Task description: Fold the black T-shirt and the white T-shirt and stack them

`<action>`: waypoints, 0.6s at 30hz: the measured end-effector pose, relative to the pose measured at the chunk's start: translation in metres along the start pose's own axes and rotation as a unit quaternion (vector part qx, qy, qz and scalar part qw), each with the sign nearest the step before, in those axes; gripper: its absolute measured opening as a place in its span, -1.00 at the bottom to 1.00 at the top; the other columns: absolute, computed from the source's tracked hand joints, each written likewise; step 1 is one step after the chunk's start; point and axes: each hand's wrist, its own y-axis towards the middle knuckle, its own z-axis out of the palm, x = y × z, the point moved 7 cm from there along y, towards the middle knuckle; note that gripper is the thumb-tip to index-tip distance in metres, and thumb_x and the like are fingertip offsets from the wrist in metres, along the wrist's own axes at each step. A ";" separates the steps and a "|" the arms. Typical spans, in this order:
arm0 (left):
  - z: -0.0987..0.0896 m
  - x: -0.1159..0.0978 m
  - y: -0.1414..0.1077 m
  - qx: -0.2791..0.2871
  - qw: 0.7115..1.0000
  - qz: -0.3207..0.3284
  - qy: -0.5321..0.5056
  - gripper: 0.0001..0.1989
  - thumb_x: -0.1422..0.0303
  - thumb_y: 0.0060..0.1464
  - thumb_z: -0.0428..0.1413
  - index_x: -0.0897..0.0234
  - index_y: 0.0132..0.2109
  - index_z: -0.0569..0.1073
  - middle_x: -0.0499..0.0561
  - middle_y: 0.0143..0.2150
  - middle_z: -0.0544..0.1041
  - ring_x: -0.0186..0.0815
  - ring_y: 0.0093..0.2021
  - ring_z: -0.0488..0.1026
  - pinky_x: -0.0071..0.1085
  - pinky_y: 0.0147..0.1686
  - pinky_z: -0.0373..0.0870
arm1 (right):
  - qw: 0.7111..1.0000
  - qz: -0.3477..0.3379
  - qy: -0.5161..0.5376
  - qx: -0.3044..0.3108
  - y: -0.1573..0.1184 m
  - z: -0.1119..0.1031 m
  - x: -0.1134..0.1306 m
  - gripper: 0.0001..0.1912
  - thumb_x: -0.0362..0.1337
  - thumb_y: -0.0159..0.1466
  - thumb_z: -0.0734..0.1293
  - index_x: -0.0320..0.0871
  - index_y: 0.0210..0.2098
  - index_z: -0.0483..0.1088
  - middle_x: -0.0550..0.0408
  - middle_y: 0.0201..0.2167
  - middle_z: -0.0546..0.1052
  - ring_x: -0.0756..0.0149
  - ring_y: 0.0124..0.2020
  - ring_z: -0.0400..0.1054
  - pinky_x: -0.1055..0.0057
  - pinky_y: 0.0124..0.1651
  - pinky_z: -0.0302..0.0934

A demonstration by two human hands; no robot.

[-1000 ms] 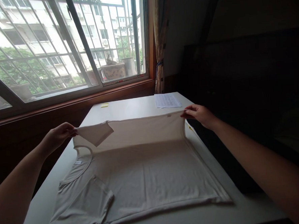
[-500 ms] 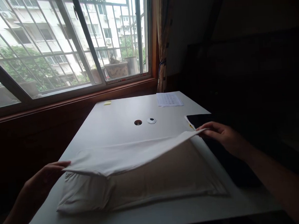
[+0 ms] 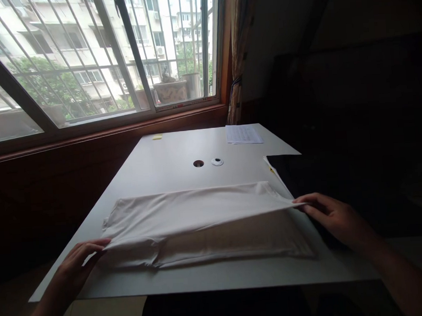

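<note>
A white cloth, folded over on itself, lies across the front part of the white table. At its left end my left hand pinches the edge of the upper layer between thumb and fingers. My right hand pinches the right corner of that layer, held slightly above the tabletop. Between the two hands the edge is stretched in a slanting line, with the lower layer showing beneath it. Creases run through the cloth near its left end.
Dark fabric or a dark flat item lies at the table's right edge. Farther back on the table are printed sheets, a yellow note, a round hole and a white ring-shaped cover. A barred window stands behind.
Both hands have come down and nearer with the held edge, the right one lower and a little outward. The upper layer now lies flatter and covers more of the lower layer.
</note>
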 end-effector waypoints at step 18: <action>0.012 0.006 0.012 0.090 0.985 0.055 0.133 -0.79 0.20 0.29 0.13 0.07 -0.05 0.62 0.02 -0.04 0.64 -0.15 -0.04 0.56 -0.28 -0.02 0.54 | 0.931 -0.348 -0.074 0.084 -0.032 0.130 0.195 -0.95 -0.29 0.36 0.33 -0.08 -0.22 0.46 0.02 -0.25 0.55 0.14 -0.16 0.42 0.22 -0.07 0.34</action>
